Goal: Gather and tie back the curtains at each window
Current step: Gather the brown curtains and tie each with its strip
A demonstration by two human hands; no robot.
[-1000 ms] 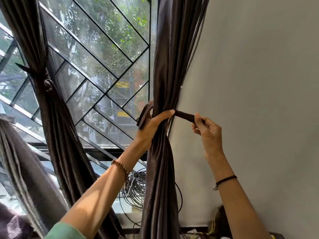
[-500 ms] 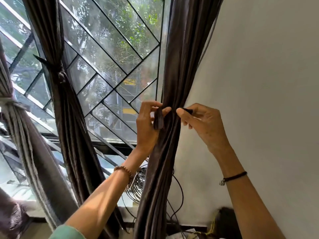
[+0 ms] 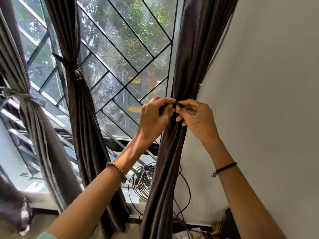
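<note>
Both hands are met at the front of the gathered curtain. The left hand [image 3: 155, 116] is curled, pinching one end of the dark tie strip [image 3: 178, 105]; the right hand [image 3: 198, 118] is pinching the other end btwn thumb & forefinger. The brown curtain [image 3: 165, 169] is bunched under them, just beside the wall [image 3: 267, 83], at the window's right edge.

The knot is judged not yet formed. Risks:
- If one end is let go before the ends are crossed, the strip could drop behind the folds & the bundle would spread.
- A slack wrap could slide down the smooth fabric.
- Outer folds by the wall may be left outside the wrap.
- A cable coil [image 3: 143, 181] hangs just behind the curtain and could be snagged if the fabric is tugged.

Farther left, a second brown curtain [image 3: 76, 100] & a grey curtain [image 3: 31, 118] are seen tied, w/ the window [image 3: 129, 49] behind.
</note>
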